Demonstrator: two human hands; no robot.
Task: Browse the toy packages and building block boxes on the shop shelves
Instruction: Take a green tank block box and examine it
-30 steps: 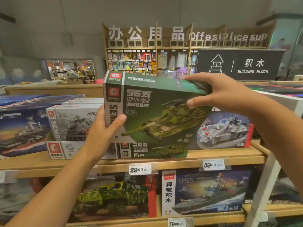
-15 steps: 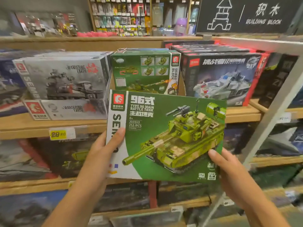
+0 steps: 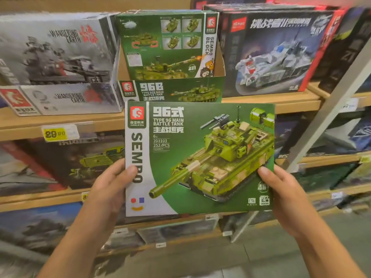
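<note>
Two hands, left hand (image 3: 108, 189), right hand (image 3: 285, 199), flat glossy cardboard tank box (image 3: 200, 157)

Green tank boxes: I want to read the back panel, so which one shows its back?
The green box standing in the cardboard display tray: small photo panels face out, while the held box shows its front.

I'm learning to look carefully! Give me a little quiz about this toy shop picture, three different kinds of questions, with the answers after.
1. True or false: both hands hold the green tank box by its lower corners.
2. Which number is printed on the yellow price tag? A) 29.90 B) 79.00 C) 15.50
3. Fill in: the piece count printed on the held box is ___ /PCS.

Key:
1. True: the left hand grips the lower left edge and the right hand the lower right.
2. A
3. 252
</note>
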